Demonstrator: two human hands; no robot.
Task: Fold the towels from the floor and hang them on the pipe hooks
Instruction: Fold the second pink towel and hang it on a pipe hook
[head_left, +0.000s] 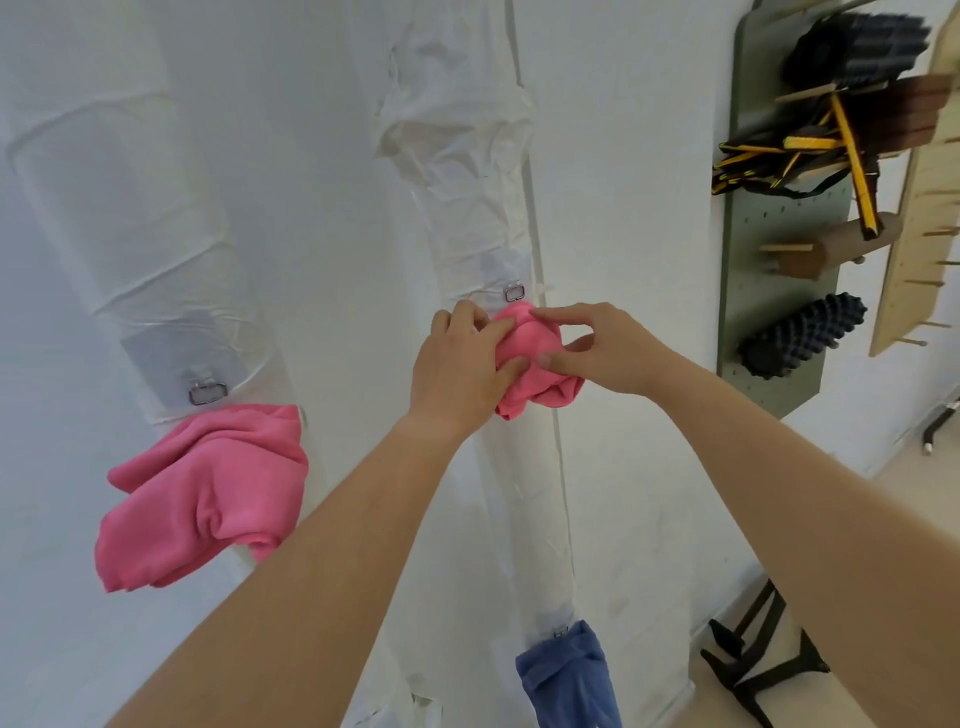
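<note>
A folded pink towel (540, 364) sits against the white-wrapped middle pipe (467, 208), just below a metal hook (514, 293). My left hand (462, 364) grips its left side with thumb and fingers curled round the cloth. My right hand (597, 348) pinches the towel's top and right side. A second pink towel (208, 493) hangs under another hook (208, 392) on the left pipe (130, 218). Low on the middle pipe a blue towel (571, 675) hangs from a third hook (561, 631).
A green pegboard (779, 332) stands at the right with black foam rollers (802, 338), yellow-black straps (810, 150) and wooden pegs. A wooden peg rack (919, 223) leans beside it. The pegboard's black stand feet (753, 670) rest on the floor.
</note>
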